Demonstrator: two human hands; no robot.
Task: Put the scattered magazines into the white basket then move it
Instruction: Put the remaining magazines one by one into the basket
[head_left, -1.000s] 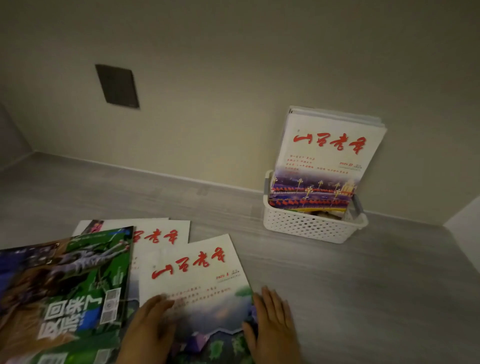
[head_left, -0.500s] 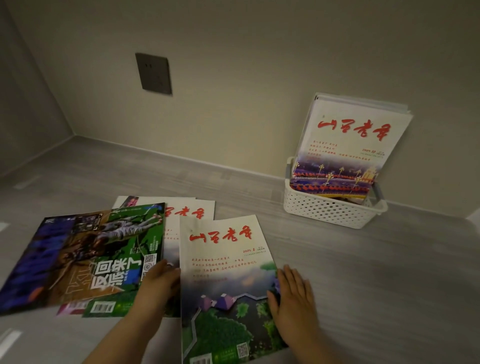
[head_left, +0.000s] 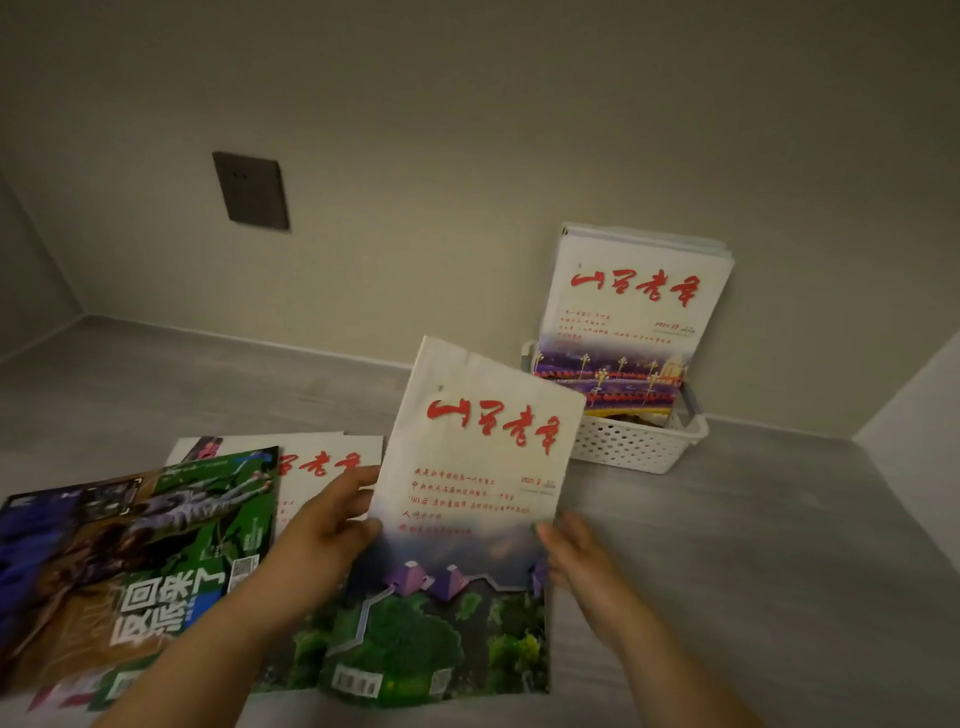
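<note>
Lifted at its far end since half a second ago, when it lay flat, the glossy white magazine with red brush lettering and a green hillside picture (head_left: 467, 519) now tilts up off the grey wood-grain floor (head_left: 753, 571), its top edge leaning toward the far right; whether its near edge touches the floor I cannot tell. The left hand (head_left: 322, 540) grasps the left edge of this magazine, thumb on the cover and fingers behind it. The right hand (head_left: 576, 561) grasps the right edge, fingers curled against it. Just beyond the raised top corner sits the white perforated plastic basket (head_left: 628, 447), against the beige wall (head_left: 519, 130) at the far right. In it stands an upright white magazine with the same red lettering and a purple street scene (head_left: 628, 322), leaning back on the wall with more pages behind it. To the near left, a green and blue glossy magazine with large white characters (head_left: 140, 561) lies flat on the floor, overlapping another flat white magazine with red lettering (head_left: 322, 462), which shows between it and the left hand. A dark square wall plate (head_left: 252, 189) sits on the wall at the far left.
</note>
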